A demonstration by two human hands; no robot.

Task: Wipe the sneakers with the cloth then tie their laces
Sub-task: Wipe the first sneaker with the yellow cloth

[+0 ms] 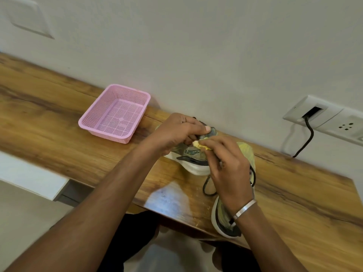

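right hand (230,165): yours, fingers curled, pinching a small wad of yellow cloth (202,144) at the fingertips. Metal bracelet (245,208) on that wrist.
cloth: pressed on the upper of the far sneaker (193,154), at its near side, right between your two hands.
near sneaker (225,220): lies under your right wrist and forearm, mostly hidden. White sole and dark heel show at the table's front edge, just nearer you than the far sneaker.
laces (209,185): dark, loose loop on the wood between the two sneakers. Untied, as far as the visible part shows.
left hand (176,132): yours, wrapped over the top of the far sneaker, fingers curled round it, thumb along the collar. Steadying grip.
far sneaker: grey-green upper, thick white sole, sits on the table (306,197), close to the wall. Toe end hidden by your left hand.
yellow-green piece (246,152): behind your right hand, just right of the far sneaker. Can't tell if it is more cloth or part of the near sneaker.
basket (115,113): pink, perforated, left of the far sneaker, apart from it, also on the table.
socket panel (326,119): on the wall, right of and beyond the far sneaker. Black cable (306,138) drops from it to the tabletop.
switch plate (29,18): upper left wall, well apart from the far sneaker.
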